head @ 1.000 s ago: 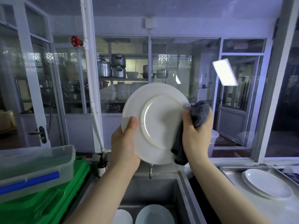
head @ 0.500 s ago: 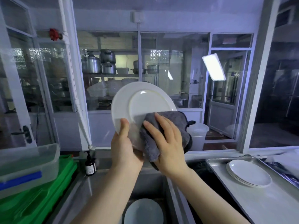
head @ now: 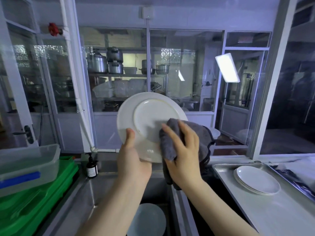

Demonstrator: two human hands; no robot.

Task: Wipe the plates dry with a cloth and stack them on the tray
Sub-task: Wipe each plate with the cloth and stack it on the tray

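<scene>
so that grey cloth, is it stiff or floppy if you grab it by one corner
Probably floppy: the grey cloth bunches into folds under the right hand and its loose end droops below the white plate. It looks thick and plush, so likely light and not slippery. It should mould to the plate, which the left hand holds up by its rim.

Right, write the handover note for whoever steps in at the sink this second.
Left hand grips the white plate by its lower rim, underside facing you, above the sink.
Right hand presses the grey cloth on the plate's lower right.
Done: a small stack of plates sits on the steel tray to the right.
Left: finish this plate, stack it, then dry the plate in the sink.
</scene>
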